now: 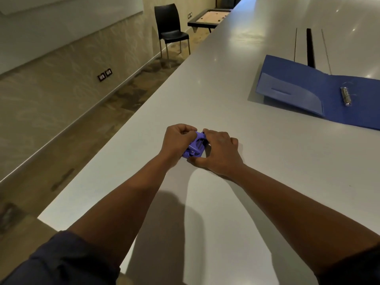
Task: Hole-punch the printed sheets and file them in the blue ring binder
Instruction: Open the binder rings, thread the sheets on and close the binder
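Head view: both hands grip purple punch on grey table; carpeted room

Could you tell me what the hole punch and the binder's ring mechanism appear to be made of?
Hole punch: likely glossy purple plastic or painted metal, given its even sheen. Ring mechanism of the blue binder: bright metal, judging by its silvery glints.

1. Your table was long, pale grey and glossy.
2. An open blue ring binder lay flat on it, far right.
3. A purple hole punch sat near your edge.
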Demonstrator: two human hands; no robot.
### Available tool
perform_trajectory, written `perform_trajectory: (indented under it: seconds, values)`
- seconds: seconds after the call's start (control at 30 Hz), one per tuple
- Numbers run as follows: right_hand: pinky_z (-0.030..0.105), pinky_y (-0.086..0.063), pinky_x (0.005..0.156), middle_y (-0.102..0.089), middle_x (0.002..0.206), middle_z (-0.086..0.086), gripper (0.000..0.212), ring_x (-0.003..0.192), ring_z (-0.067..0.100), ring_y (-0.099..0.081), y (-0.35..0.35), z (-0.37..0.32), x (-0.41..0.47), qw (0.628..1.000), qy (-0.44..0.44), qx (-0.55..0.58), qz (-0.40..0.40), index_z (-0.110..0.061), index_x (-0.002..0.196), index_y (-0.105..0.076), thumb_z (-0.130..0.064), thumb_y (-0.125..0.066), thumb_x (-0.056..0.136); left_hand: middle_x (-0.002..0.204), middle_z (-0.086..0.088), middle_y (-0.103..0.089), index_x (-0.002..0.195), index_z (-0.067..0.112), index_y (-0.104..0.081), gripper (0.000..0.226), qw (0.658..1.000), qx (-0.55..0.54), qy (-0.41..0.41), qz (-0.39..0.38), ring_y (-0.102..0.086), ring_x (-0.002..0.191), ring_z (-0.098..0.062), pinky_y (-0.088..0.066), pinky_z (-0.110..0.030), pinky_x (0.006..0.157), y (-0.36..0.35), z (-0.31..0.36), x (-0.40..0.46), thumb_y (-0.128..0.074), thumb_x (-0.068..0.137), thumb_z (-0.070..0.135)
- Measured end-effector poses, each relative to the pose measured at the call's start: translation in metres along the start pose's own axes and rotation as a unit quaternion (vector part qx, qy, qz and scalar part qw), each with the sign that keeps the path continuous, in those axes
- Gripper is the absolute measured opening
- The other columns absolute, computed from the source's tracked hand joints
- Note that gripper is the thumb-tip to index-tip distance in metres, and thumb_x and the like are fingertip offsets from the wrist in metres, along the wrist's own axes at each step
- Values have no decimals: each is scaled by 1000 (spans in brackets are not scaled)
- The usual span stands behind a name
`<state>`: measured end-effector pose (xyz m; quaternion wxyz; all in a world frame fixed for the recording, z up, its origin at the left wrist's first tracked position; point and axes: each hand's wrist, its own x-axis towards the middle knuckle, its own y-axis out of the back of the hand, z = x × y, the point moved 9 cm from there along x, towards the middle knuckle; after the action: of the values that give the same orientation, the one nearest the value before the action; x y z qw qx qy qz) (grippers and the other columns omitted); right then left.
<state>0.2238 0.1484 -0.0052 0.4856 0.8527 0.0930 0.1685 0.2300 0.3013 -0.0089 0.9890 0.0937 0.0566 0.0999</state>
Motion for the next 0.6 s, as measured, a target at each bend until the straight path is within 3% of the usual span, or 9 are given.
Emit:
perform_trajectory:
  seconds: [0.17,0.6]
  values:
    - [41,-32,97,-57,137,-13,99,125,19,-48,-1,-2,-1,1000,-4,-21,-21,-28,144,-45,-87,-62,66,89,-9,-77,92,17,-75,10,999,7,-15,35,-76,81,-29,-65,-49,78,4,-1,-3,-73,84,10]
    - [44,-32,105,-54,147,-8,109,135,21,-44,5,-7,-6,999,-12,-35,-28,-24,155,-36,-87,-61,70,88,-4,-76,102,15,-75,15,996,45,-56,56,-76,81,-22,-65,-44,79,4,0,-5,-74,88,17]
